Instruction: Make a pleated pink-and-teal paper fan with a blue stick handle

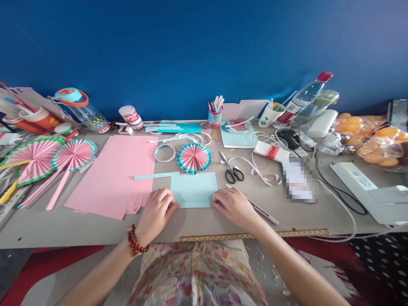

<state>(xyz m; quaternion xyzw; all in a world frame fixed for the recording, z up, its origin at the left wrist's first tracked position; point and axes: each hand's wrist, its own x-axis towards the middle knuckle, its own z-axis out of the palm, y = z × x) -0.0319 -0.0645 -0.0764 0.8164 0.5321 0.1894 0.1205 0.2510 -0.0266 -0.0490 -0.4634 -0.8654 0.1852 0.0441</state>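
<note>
In the head view, both hands are at a light blue sheet [194,185], which lies flat on the counter [95,229], right in front of the person. The left hand [162,208] is at its near left corner and the right hand [234,206] at its near right corner. The fingers of each are curled in and drawn together on the paper's edge; whether a thumb tucks beneath it cannot be told. A narrow band [195,205] runs along the near edge between them, seemingly a fold. Holding both ends probably keeps that band straight and stops the sheet from skewing.

Just beyond the sheet sits a pleated rosette [194,158], pink with a blue and white rim, perhaps kept there for easy reference. A light blue strip [156,175] lies across the pink paper [117,174] to the left, reaching towards the sheet's far left corner. A tape roll [155,152] lies left of the rosette and black-handled scissors [234,173] to its right, likely placed within reach yet clear of the hands.
</note>
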